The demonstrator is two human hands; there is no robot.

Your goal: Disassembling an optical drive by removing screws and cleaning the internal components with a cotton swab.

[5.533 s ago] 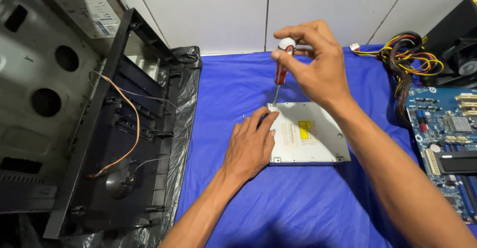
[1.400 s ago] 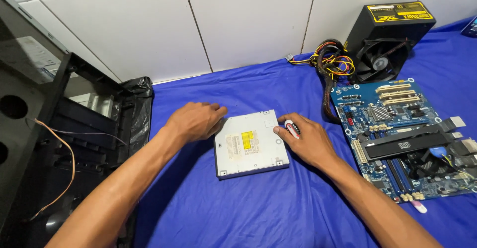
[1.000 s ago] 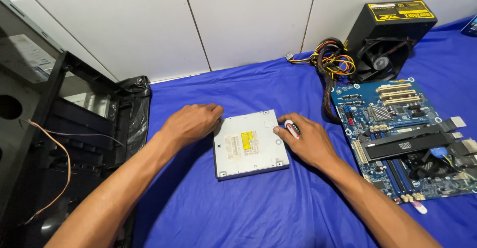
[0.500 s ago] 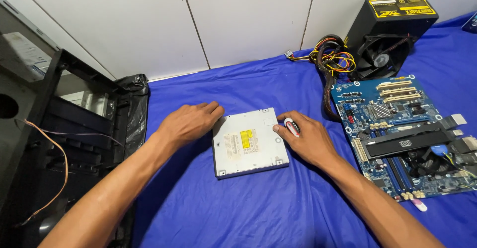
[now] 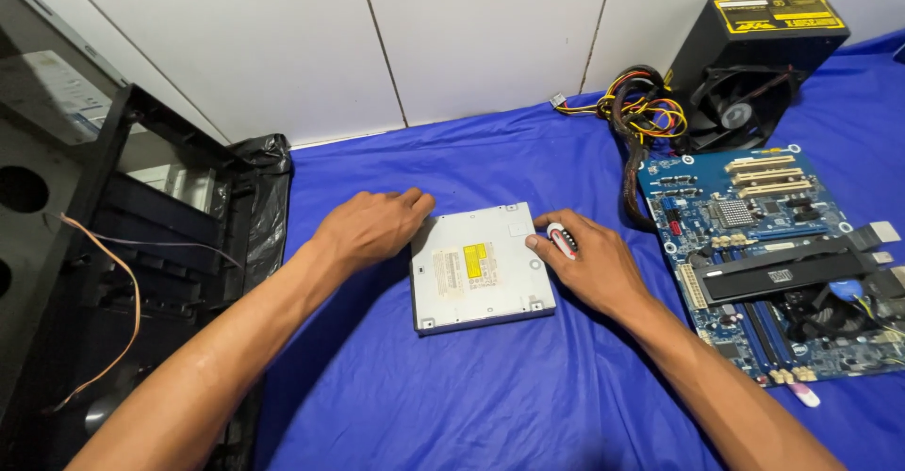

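Note:
A flat grey optical drive (image 5: 481, 265) with a yellow sticker lies on the blue cloth (image 5: 490, 396). My left hand (image 5: 372, 226) rests palm down at its left far corner, fingers touching the drive's edge. My right hand (image 5: 589, 265) lies against the drive's right side, fingers closed around a red and white screwdriver handle (image 5: 562, 240); the shaft is hidden under the hand.
An open black computer case (image 5: 104, 245) with loose orange wire stands at the left. A blue motherboard (image 5: 782, 264) lies at the right. Behind it sits a black power supply (image 5: 754, 56) with a bundle of coloured cables (image 5: 641, 117). A white tiled wall runs along the back.
Several seconds ago my right hand held the screwdriver upright on the drive's corner; now it lies beside the drive. Over the last second both hands stayed put; only the view shifted slightly.

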